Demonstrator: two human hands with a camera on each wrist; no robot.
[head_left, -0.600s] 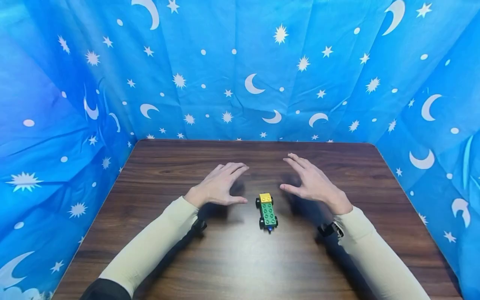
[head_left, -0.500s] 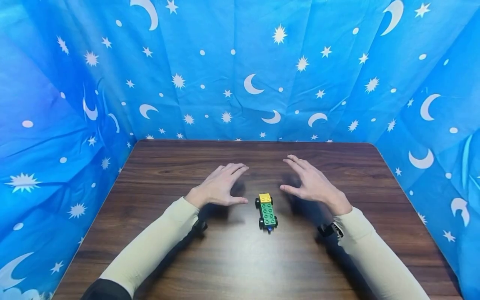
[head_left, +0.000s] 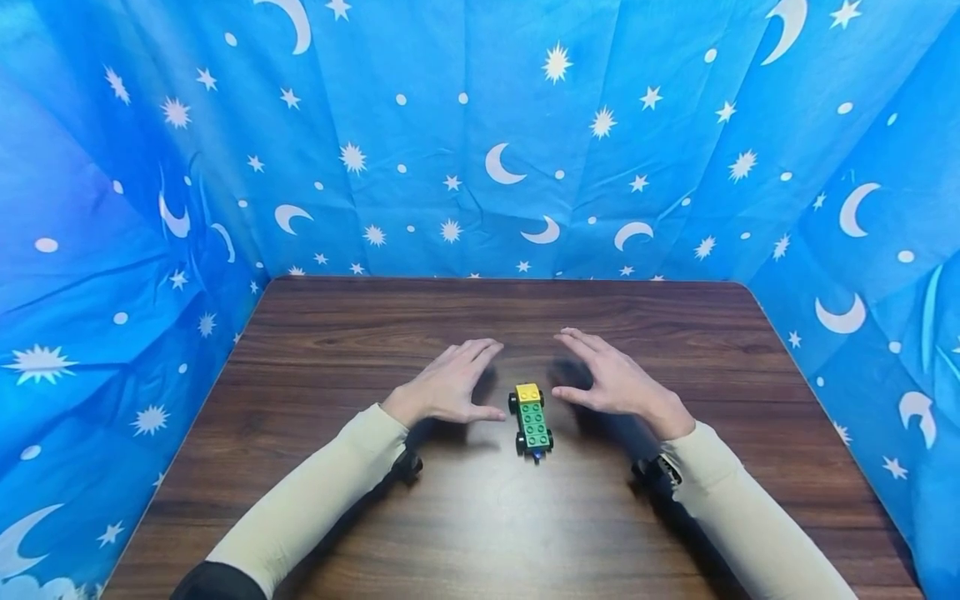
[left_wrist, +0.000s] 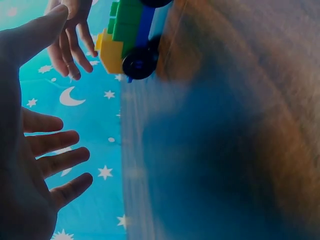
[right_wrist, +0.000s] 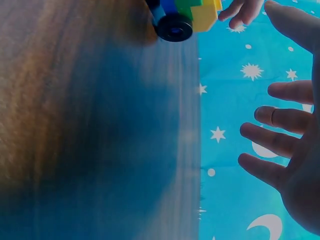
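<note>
A small toy car [head_left: 533,421] built of green and yellow studded bricks stands on its black wheels at the middle of the table. Its blue base shows in both wrist views, side-on in the left wrist view [left_wrist: 131,30]. To its left my left hand [head_left: 447,383] hovers over the tabletop, fingers spread and thumb pointing at the car. On the other side my right hand [head_left: 618,377] mirrors it, thumb close by the yellow end. Neither hand touches the car. In the right wrist view the fingers [right_wrist: 272,137] are apart with nothing between them.
The dark wood-grain table [head_left: 525,533] reaches back to a blue cloth [head_left: 420,200] printed with moons and stars, which also hangs along both sides. Each wrist carries a black strapped device, the right one [head_left: 658,471] showing below the sleeve.
Both hands have moved inward and slightly nearer to me, narrowing the gap on each side of the toy car. The car stays in place; the head view has shifted slightly.
</note>
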